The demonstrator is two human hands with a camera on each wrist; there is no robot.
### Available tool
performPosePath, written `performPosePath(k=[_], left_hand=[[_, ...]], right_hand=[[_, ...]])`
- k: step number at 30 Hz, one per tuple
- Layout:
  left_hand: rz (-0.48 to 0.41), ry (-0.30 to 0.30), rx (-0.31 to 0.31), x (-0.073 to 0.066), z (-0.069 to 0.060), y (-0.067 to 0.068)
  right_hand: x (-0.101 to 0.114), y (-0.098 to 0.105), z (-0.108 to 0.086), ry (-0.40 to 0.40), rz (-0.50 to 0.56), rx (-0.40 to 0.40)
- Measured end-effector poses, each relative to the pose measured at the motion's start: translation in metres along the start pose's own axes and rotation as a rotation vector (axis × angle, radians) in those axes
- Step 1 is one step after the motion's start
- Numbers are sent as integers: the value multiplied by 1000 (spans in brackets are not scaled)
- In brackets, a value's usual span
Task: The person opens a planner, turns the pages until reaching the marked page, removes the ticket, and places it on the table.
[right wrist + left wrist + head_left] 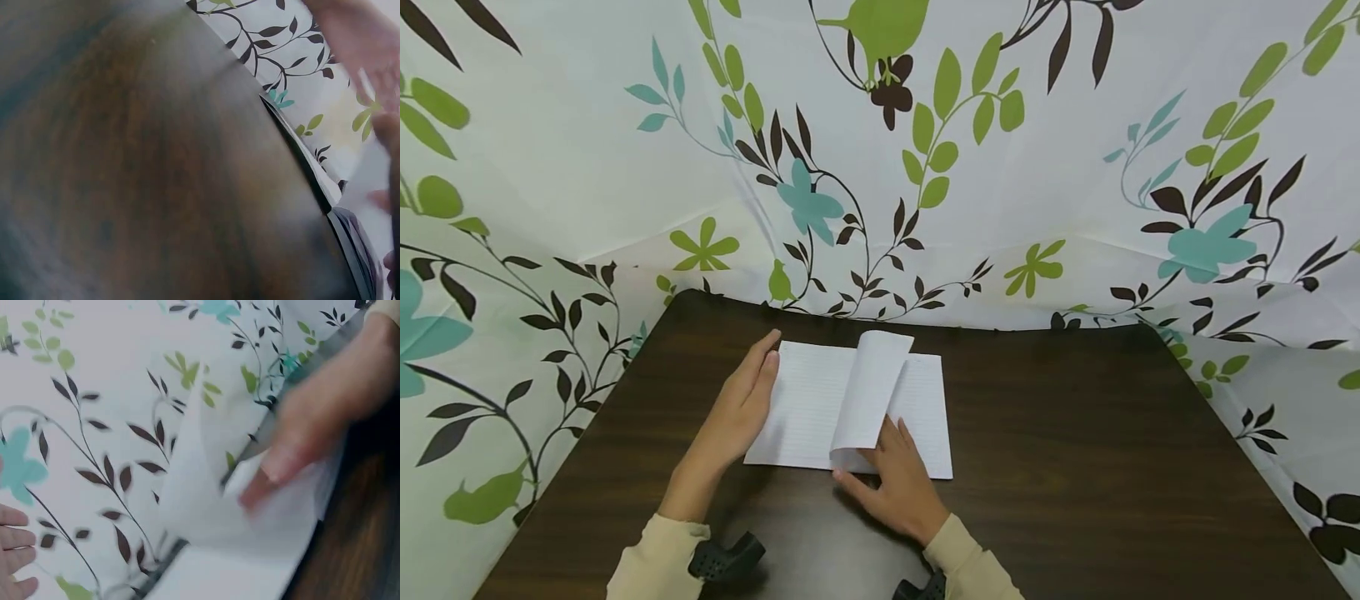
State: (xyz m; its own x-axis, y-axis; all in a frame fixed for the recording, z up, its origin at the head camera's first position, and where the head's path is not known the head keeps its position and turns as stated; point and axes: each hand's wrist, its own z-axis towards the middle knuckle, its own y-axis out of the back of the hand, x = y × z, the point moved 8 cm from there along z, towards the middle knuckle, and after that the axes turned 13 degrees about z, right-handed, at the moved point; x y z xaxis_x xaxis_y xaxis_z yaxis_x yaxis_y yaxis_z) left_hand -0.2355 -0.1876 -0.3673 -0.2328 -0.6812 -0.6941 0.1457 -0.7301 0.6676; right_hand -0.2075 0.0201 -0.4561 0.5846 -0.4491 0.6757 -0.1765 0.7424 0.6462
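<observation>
An open notebook (808, 408) with ruled white pages lies on the dark table, one leaf (872, 392) standing up and curling over near its middle. Along the notebook's left edge rests my left hand (741, 408), fingers straight and close together; its fingertips (15, 550) show at the border of the left wrist view. My right hand (898, 483) is over the right-hand page, with its fingers partly hidden by the raised leaf and its thumb spread to the left. That hand (306, 437) is blurred against the paper in the left wrist view.
A dark wood-grain table (1075, 467) extends around the notebook. Behind it and at both sides hangs a white cloth (1037, 167) printed with leaves, flowers and birds. Dark wrist devices (727, 558) are strapped near the beige sleeves (658, 562).
</observation>
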Motion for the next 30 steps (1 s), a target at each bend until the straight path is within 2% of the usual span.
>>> performPosePath(k=[3,5,7,9,12,14,16,18,21,23,26,30], left_hand=[[43,-71,-85,-20,-4,11],[102,-130,-111,-33,-7,8],[180,-201,-95,-44,-9,-6],[263,-256,-30,-48,-11,-30],[376,-278,105,-35,-15,-71],[444,-245,174,-18,-19,-94],[504,-201,213,0,-23,-109],[539,-171,215,13,-27,-115],[563,-175,194,21,-29,-117],[572,-194,174,22,-29,-118],[597,-215,161,21,-28,-118],[621,-224,146,20,-27,-115]], right_hand=[[1,-5,-3,13,-116,71],[1,-6,-4,19,-151,88],[1,-6,-5,29,-163,90],[2,-6,-6,47,-172,78],[3,-5,-6,58,-172,72],[2,-6,-7,51,-166,76],[1,-6,-8,38,-145,82],[0,-5,-9,25,-109,78],[-2,1,-11,13,-35,34],[-3,8,-11,19,-13,-36],[-6,22,-13,26,-45,-176],[-16,40,-18,-19,-76,-339]])
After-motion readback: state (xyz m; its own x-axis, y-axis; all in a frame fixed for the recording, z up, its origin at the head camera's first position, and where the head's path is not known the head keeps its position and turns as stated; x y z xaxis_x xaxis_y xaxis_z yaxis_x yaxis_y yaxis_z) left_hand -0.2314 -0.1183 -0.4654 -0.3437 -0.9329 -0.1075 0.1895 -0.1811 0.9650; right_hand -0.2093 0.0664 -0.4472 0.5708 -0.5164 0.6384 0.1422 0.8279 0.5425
